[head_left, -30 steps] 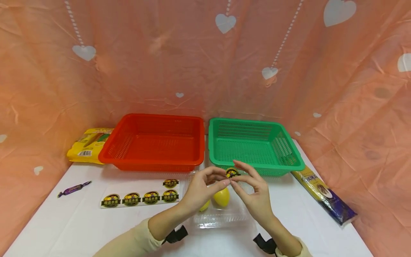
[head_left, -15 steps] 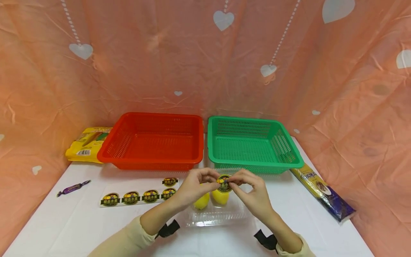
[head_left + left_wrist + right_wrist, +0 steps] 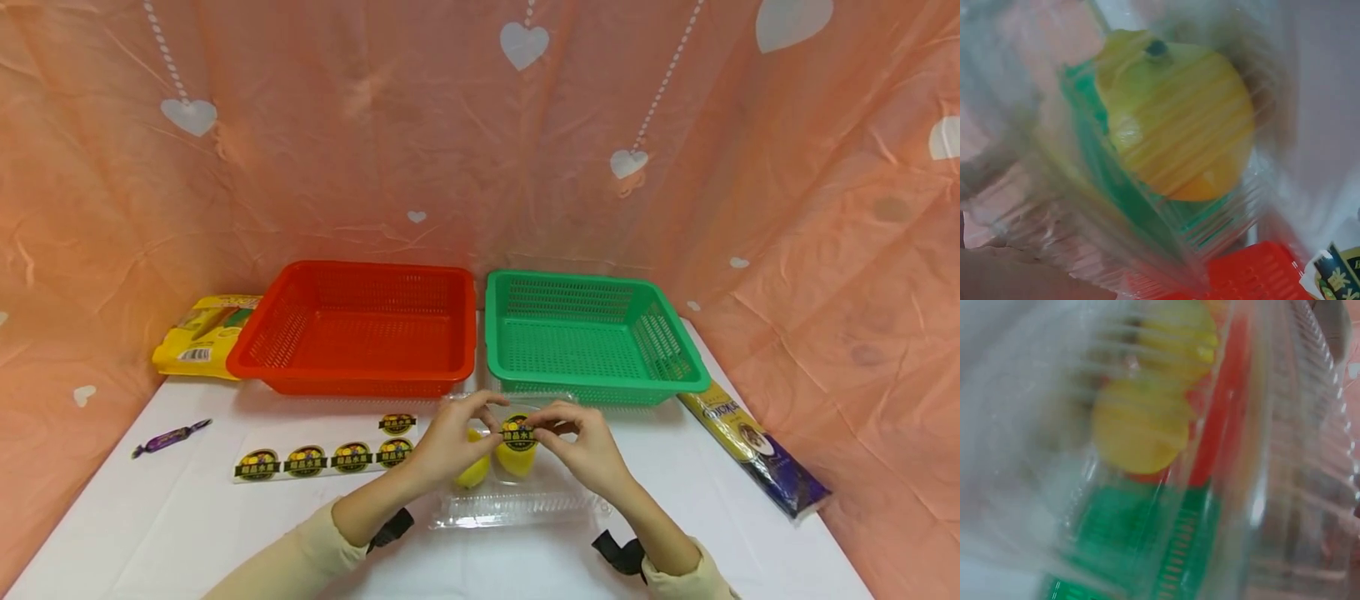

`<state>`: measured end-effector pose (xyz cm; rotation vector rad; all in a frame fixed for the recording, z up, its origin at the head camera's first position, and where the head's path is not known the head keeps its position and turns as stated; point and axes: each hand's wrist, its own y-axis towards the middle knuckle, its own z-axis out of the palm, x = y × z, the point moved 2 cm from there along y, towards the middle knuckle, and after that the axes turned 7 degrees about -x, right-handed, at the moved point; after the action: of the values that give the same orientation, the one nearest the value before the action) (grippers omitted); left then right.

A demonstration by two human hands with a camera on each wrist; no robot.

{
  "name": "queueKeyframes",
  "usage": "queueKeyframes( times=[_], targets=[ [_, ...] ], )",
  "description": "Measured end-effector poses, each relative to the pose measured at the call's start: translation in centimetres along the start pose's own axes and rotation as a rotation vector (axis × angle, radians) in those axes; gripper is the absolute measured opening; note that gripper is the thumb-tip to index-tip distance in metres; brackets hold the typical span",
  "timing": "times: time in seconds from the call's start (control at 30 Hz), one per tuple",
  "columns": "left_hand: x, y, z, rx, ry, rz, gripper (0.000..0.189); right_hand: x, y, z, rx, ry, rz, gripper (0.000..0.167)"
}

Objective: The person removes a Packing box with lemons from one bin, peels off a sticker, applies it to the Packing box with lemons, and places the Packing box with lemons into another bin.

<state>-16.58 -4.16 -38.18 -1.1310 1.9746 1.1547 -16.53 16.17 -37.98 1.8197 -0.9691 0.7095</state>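
My left hand (image 3: pixel 450 442) and right hand (image 3: pixel 585 446) pinch opposite edges of a round black-and-gold label sticker (image 3: pixel 518 433). They hold it flat above a clear plastic clamshell box (image 3: pixel 510 510). Two yellow lemons sit in the box: the right lemon (image 3: pixel 516 463) is partly covered by the sticker, the left lemon (image 3: pixel 472 473) partly by my left hand. Through the ribbed plastic, the left wrist view shows one lemon (image 3: pixel 1179 125) close up. Blurred yellow fruit (image 3: pixel 1141 425) appears in the right wrist view.
Left of the box lies a white sheet with several matching stickers (image 3: pixel 306 461). A red basket (image 3: pixel 360 387) and a green basket (image 3: pixel 600 387) stand behind. A purple-wrapped candy (image 3: pixel 171 439) and a yellow bag (image 3: pixel 198 342) are at left, a gold-and-purple packet (image 3: pixel 757 450) at right.
The sticker has come down and left, turning its printed face towards the head camera. Both hands have moved with it, over the lemons.
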Motion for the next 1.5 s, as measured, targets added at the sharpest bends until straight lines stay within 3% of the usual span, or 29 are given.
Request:
queueKeyframes(
  times=[0.27,0.5,0.9,1.2,1.5],
  targets=[
    [0.4,-0.1,0.4,-0.023,0.096,0.073,0.034,-0.6,0.1,0.3,0.052,-0.076,0.043,0.019],
    [0.4,-0.2,0.5,-0.019,0.149,0.129,0.034,-0.7,0.0,0.5,0.075,-0.096,0.03,0.019],
    [0.5,-0.3,0.9,-0.034,0.197,0.139,0.041,-0.4,-0.2,0.8,0.087,-0.104,0.038,0.015],
    [0.5,-0.2,1.1,-0.022,0.229,0.135,0.042,-0.6,-0.2,1.1,0.086,-0.097,0.026,0.025],
    [0.7,-0.4,1.2,-0.028,0.313,0.176,0.04,-0.7,-0.1,1.3,0.075,-0.232,-0.051,0.033]
  ],
)
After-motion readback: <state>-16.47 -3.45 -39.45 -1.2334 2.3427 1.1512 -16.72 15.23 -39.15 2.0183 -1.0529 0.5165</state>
